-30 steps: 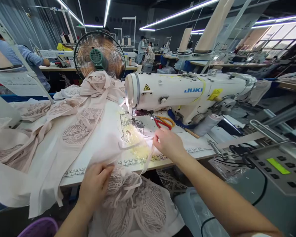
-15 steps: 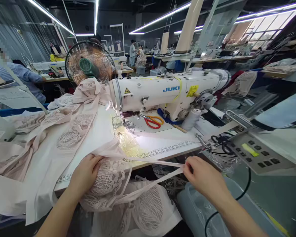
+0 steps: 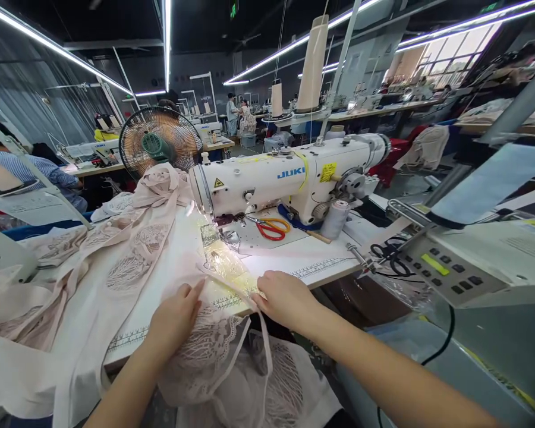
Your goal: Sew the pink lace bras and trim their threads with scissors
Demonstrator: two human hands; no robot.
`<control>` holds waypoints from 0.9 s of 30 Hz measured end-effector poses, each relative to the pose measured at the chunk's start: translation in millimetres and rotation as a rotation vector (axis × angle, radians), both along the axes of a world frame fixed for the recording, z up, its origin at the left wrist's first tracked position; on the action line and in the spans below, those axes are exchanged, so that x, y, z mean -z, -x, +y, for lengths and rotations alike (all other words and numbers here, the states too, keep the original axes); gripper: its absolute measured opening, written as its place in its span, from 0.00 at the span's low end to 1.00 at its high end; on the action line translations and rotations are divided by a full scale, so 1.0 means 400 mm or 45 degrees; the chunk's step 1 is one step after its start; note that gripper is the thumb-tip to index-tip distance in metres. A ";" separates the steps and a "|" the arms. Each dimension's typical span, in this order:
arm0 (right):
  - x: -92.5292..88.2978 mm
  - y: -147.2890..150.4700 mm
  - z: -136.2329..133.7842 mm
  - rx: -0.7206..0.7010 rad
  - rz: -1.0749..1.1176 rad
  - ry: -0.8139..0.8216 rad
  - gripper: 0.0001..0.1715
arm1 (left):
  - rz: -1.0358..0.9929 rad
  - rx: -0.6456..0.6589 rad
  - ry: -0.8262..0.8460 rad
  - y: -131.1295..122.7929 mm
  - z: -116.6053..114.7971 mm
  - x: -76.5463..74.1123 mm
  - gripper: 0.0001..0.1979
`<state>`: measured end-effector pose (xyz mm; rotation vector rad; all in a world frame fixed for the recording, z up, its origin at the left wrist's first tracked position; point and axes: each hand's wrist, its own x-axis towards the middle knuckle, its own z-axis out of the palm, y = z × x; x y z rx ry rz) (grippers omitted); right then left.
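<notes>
A pale pink lace bra (image 3: 205,342) hangs over the front edge of the sewing table, its cups drooping below. At the table's edge, my left hand (image 3: 176,318) grips the bra's fabric with thumb and fingers together. To its right, my right hand (image 3: 288,300) pinches a narrow strap (image 3: 266,342) of the same bra, part of which dangles from the fingers. Fabric stretches between both hands over a yellow taped patch (image 3: 225,261). Just behind stands a white sewing machine (image 3: 258,181), its needle area lit.
Red-and-orange scissors (image 3: 271,228) and a thread cone (image 3: 336,219) lie by the machine. More lace bras (image 3: 136,255) cover the table's left side. A fan (image 3: 158,142) stands behind. At right are a control box (image 3: 463,267) and a grey bin (image 3: 410,356). Other people work further back.
My right hand has moved left with the strap, close to my left hand. The strap, earlier pulled taut to the right, now hangs slacker. The view has shifted slightly.
</notes>
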<state>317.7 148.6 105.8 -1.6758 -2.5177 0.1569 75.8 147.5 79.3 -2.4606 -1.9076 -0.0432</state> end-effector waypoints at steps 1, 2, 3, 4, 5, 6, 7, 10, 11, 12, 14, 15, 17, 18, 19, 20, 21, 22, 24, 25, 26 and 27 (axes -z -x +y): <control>-0.001 0.018 0.011 -0.015 0.005 -0.020 0.16 | 0.028 0.029 -0.014 -0.001 0.000 0.002 0.21; 0.002 0.039 0.021 -0.041 0.019 -0.054 0.18 | 0.050 0.058 -0.031 -0.001 0.001 0.003 0.20; 0.008 0.063 0.031 -0.076 0.035 -0.096 0.18 | 0.065 0.086 -0.056 0.000 0.003 0.004 0.20; 0.018 0.089 0.042 -0.118 0.049 -0.141 0.18 | 0.074 0.115 -0.085 0.002 0.006 0.006 0.19; 0.030 0.117 0.054 -0.158 0.057 -0.180 0.17 | 0.077 0.147 -0.114 0.006 0.010 0.009 0.19; 0.042 0.144 0.068 -0.188 0.059 -0.206 0.15 | 0.077 0.180 -0.136 0.009 0.015 0.013 0.19; 0.054 0.170 0.085 -0.208 0.056 -0.221 0.12 | 0.073 0.212 -0.148 0.014 0.020 0.019 0.19; 0.075 0.227 0.143 -0.242 0.039 -0.224 0.10 | 0.056 0.274 -0.121 0.027 0.035 0.041 0.22; 0.077 0.236 0.161 -0.253 0.036 -0.226 0.10 | 0.050 0.278 -0.107 0.031 0.039 0.047 0.23; 0.077 0.239 0.177 -0.256 0.034 -0.230 0.10 | 0.043 0.276 -0.094 0.034 0.042 0.052 0.24; 0.074 0.232 0.196 -0.219 0.028 -0.248 0.10 | 0.027 0.266 -0.078 0.037 0.044 0.057 0.25; 0.073 0.223 0.199 -0.182 0.023 -0.261 0.10 | 0.017 0.262 -0.071 0.037 0.043 0.057 0.25; 0.074 0.196 0.192 -0.101 0.012 -0.281 0.11 | -0.006 0.254 -0.061 0.035 0.041 0.058 0.25; 0.075 0.178 0.185 -0.064 0.005 -0.284 0.10 | -0.017 0.250 -0.058 0.033 0.039 0.058 0.25; 0.075 0.158 0.179 -0.024 -0.001 -0.282 0.09 | -0.028 0.246 -0.056 0.032 0.037 0.059 0.25; 0.074 0.136 0.174 0.029 -0.007 -0.277 0.09 | -0.036 0.239 -0.054 0.030 0.035 0.059 0.25; 0.071 0.111 0.170 0.101 -0.011 -0.274 0.09 | -0.043 0.226 -0.055 0.029 0.034 0.060 0.25; 0.065 0.084 0.167 0.187 -0.014 -0.274 0.10 | -0.046 0.207 -0.057 0.029 0.033 0.060 0.26; 0.045 0.027 0.153 0.363 -0.012 -0.290 0.13 | -0.047 0.163 -0.064 0.030 0.031 0.061 0.27; 0.034 -0.001 0.140 0.409 -0.007 -0.295 0.13 | -0.045 0.143 -0.070 0.031 0.031 0.062 0.27; 0.022 -0.029 0.120 0.427 -0.002 -0.291 0.14 | -0.044 0.126 -0.076 0.033 0.032 0.062 0.28; 0.013 -0.055 0.093 0.409 0.008 -0.270 0.14 | -0.043 0.114 -0.079 0.034 0.032 0.064 0.28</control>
